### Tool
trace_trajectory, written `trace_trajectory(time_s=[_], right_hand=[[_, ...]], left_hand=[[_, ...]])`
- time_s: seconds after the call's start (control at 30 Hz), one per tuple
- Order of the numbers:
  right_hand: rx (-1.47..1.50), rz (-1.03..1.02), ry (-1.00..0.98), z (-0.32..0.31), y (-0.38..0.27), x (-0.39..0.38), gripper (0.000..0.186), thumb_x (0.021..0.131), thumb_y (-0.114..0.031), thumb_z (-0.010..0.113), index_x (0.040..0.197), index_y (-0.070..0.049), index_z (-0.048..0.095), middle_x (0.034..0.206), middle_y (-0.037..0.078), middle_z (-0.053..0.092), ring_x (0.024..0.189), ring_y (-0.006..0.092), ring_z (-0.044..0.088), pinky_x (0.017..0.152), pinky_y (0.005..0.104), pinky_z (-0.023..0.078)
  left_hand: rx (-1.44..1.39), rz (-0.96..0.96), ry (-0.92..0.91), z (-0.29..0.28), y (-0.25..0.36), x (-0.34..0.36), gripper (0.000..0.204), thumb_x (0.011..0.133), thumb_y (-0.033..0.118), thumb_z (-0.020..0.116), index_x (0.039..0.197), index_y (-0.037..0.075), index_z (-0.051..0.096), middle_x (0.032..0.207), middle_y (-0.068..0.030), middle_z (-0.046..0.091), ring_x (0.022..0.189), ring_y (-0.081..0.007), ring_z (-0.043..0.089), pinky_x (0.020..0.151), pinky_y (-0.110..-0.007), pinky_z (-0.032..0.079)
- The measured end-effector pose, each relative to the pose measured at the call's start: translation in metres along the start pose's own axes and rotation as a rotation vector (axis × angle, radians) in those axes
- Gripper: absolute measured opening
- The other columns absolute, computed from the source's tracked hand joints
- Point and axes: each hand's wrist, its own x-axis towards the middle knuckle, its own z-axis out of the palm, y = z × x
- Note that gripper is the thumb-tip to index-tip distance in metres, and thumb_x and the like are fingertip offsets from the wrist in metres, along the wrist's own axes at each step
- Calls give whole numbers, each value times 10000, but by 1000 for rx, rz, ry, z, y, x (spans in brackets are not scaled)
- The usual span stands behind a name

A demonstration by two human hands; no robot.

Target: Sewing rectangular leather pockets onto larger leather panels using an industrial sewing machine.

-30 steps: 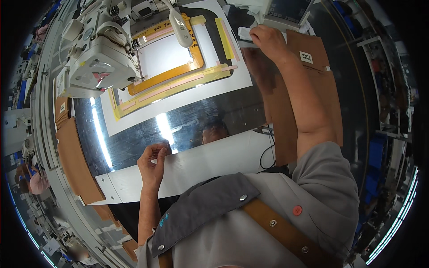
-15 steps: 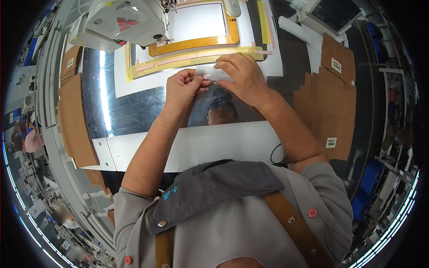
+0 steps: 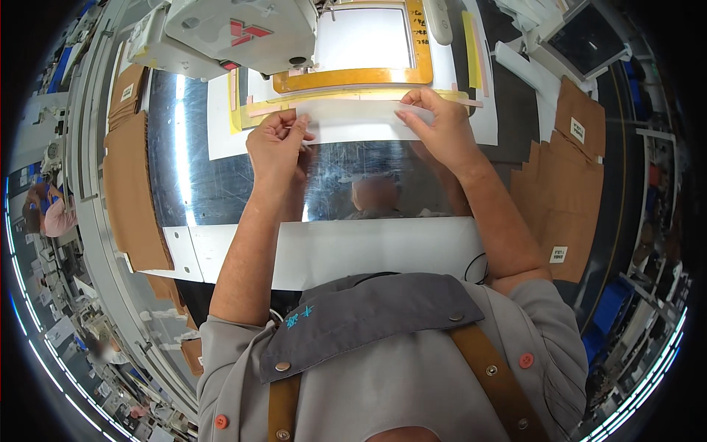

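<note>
My left hand [image 3: 276,147] and my right hand [image 3: 442,132] pinch the two ends of a thin white translucent strip [image 3: 346,110], held stretched between them at the front edge of a taped white sheet [image 3: 230,147]. Just beyond the strip are yellow and pink tape strips [image 3: 353,94] and an orange frame [image 3: 353,78] with a white inner area [image 3: 361,40]. The white machine head [image 3: 213,33] stands over the frame's left side. Below my hands lies a shiny metal plate [image 3: 228,195].
Stacked brown pieces [image 3: 136,191] lie at left, more brown pieces [image 3: 549,191] at right. A screen unit [image 3: 585,37] and a white roll [image 3: 519,70] sit at back right. A white panel [image 3: 353,247] runs along the near edge. Another person [image 3: 55,214] is at far left.
My right hand has come from the back right to the middle. My left hand has risen from the near edge. The white strip is now stretched wider between both hands.
</note>
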Motion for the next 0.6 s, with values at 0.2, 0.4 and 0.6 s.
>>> trace_trajectory(time_s=[0.2,0.4,0.6], right_hand=[[-187,-154,113,20,-3,14,192,879,-179,810,956,-49,691,835,109,754,736,289,745,665,378,573],[-222,-124,178,27,-7,23,228,868,-168,822,971,-44,660,838,112,756,735,280,753,654,375,583],[-198,-72,216,16,0,16,248,854,-136,832,979,-52,635,817,88,746,705,229,740,639,336,579]], left_hand=[[790,838,3,-1,-8,-20,509,853,215,799,1290,23,621,1397,-163,605,1330,-331,561,1044,-452,475],[1081,810,-167,7,-21,-10,915,944,668,549,1533,-16,403,1576,-204,436,1509,-314,360,1253,-502,235],[1154,809,-206,10,-18,10,1001,938,777,440,1548,-15,390,1580,-208,431,1521,-307,342,1264,-515,193]])
